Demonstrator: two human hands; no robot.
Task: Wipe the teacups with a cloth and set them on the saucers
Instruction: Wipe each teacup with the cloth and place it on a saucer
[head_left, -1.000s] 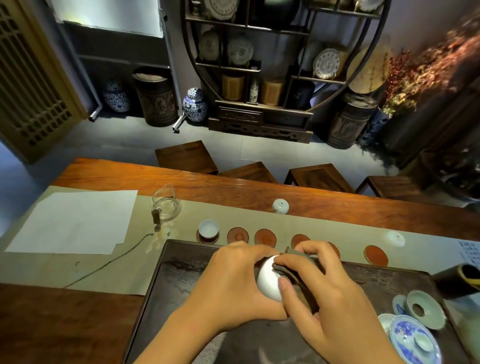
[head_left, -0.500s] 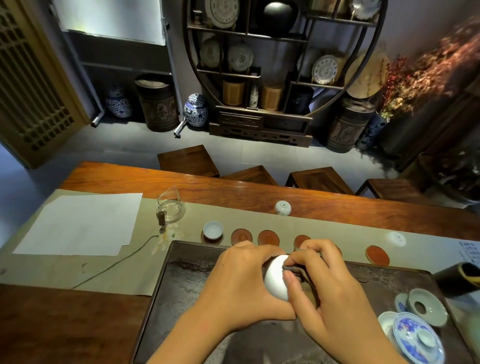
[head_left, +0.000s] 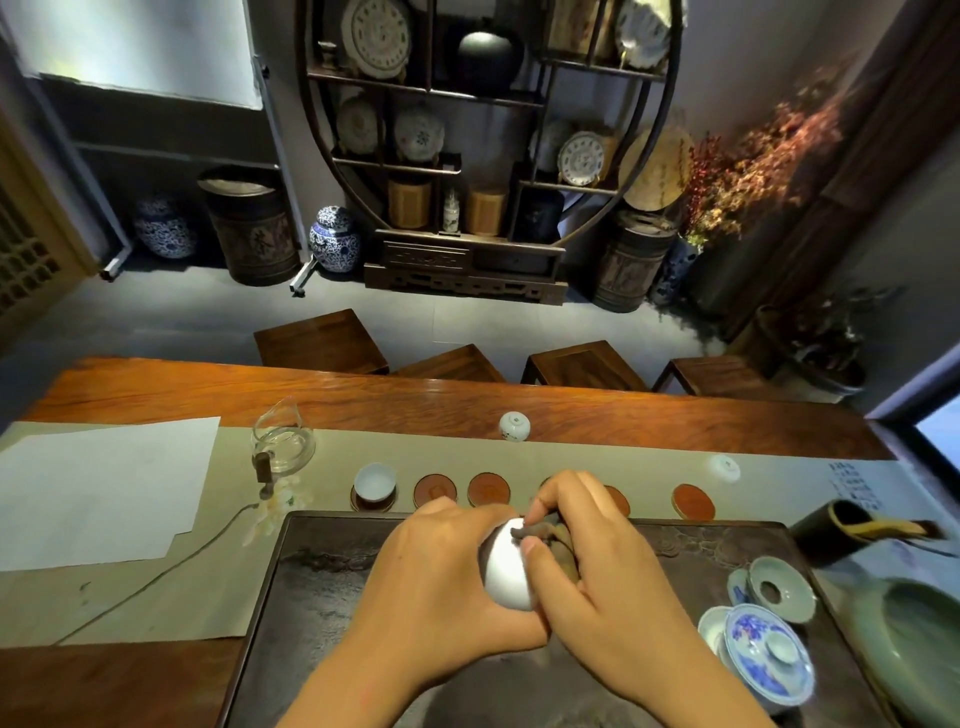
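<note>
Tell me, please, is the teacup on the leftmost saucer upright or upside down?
Upright: the teacup on the leftmost saucer shows its open mouth and white inside facing up.

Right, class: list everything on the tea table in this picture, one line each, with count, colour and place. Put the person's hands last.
Teacup on saucer: one, white, left end of row.
Bare saucers: four visible, reddish-brown, same row.
Held teacup: one, white, over tray.
Cloth: one, dark brown, at cup rim.
Tray: one, dark.
Glass pitcher: one, clear, left.
Paper: white, far left.
Lidded bowl: one, blue-white, right.
Left hand: holds teacup.
Right hand: holds cloth.
</note>
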